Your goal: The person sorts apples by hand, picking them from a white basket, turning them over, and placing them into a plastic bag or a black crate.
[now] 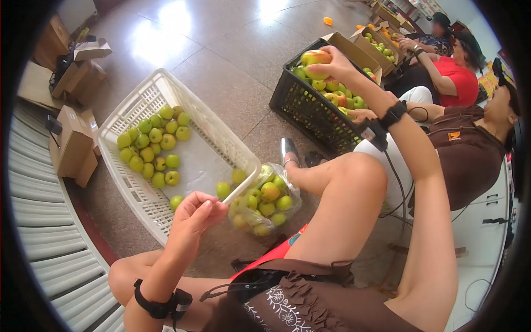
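My right hand is raised over the black crate, its fingers closed round a red-and-yellow apple. Under it the crate is filled with green and reddish apples. My left hand is at the near rim of the white plastic basket, thumb and fingers pinched together; I cannot make out what is between them. Several green apples lie in the basket, mostly at its far left side. Just right of my left hand, a clear plastic bag full of green apples stands on the floor.
A person in a brown apron sits at my right with a hand at the black crate. Farther off are a person in red, another person and cardboard boxes of fruit. Cardboard boxes and a radiator line the left.
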Demonstrator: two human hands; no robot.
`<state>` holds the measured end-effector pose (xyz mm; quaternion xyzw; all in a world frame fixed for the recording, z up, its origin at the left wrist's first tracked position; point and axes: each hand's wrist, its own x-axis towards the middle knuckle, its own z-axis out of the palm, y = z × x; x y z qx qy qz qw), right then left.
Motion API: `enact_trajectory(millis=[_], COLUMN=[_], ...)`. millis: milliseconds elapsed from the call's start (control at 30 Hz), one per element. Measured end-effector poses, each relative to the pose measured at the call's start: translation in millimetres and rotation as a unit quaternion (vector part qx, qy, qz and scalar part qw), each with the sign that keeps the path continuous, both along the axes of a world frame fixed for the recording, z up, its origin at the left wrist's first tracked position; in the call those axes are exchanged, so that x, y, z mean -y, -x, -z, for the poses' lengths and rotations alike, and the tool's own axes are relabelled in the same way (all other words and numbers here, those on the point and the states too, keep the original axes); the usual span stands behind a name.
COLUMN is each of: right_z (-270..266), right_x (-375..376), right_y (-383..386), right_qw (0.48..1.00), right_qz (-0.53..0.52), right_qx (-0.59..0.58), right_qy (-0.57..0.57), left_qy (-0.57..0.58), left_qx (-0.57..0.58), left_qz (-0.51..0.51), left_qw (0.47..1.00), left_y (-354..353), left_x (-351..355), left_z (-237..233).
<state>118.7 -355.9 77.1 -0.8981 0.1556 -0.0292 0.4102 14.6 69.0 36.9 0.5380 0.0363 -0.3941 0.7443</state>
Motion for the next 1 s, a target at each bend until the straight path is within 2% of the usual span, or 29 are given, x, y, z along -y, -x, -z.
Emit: enact_trajectory(millis=[100,167,267,367,400,567,667,767,833,900,967,1000], right_z=[51,88,124,160,170,209,217,210,193,157,130,115], right_x=[75,111,137,153,158,174,183,191,192,177,166,155], right_y=[-20,-22,-19,-21,-22,-24,-20,-13,-17,-25,-42,-55], right_qw=[0.988,0.963,0.944,0.933,0.941,0.939,0.94,0.96,0.94,0.921,0.938,0.962], right_qz=[0.121,0.174,0.222,0.239,0.246,0.229,0.218,0.199,0.194,0.137,0.038,0.002], right_qx=[-0.024,-0.004,-0.011,0.023,0.032,0.062,0.063,0.005,-0.014,0.002,0.047,0.051], right_qy=[0.097,0.208,0.242,0.268,0.231,0.251,0.255,0.195,0.281,0.364,0.342,0.268], left_qy=[0.004,-0.002,0.032,-0.026,-0.035,-0.082,-0.095,-0.09,-0.055,-0.036,-0.033,-0.019], left_qx=[0.0,0.004,-0.027,-0.081,-0.094,-0.132,-0.133,-0.121,-0.116,-0.093,-0.053,-0.043], left_qz=[-0.017,-0.031,-0.018,-0.025,-0.03,-0.046,-0.029,-0.002,0.013,0.025,0.043,0.053], left_qw=[1.0,1.0,0.999,0.996,0.995,0.987,0.986,0.989,0.992,0.995,0.997,0.998], left_y=[-6,-7,-13,-23,-26,-37,-40,-36,-31,-25,-20,-17], left_x=[1,2,0,0,1,8,12,13,10,6,5,4], left_z=[9,13,23,31,32,31,23,17,20,20,17,20])
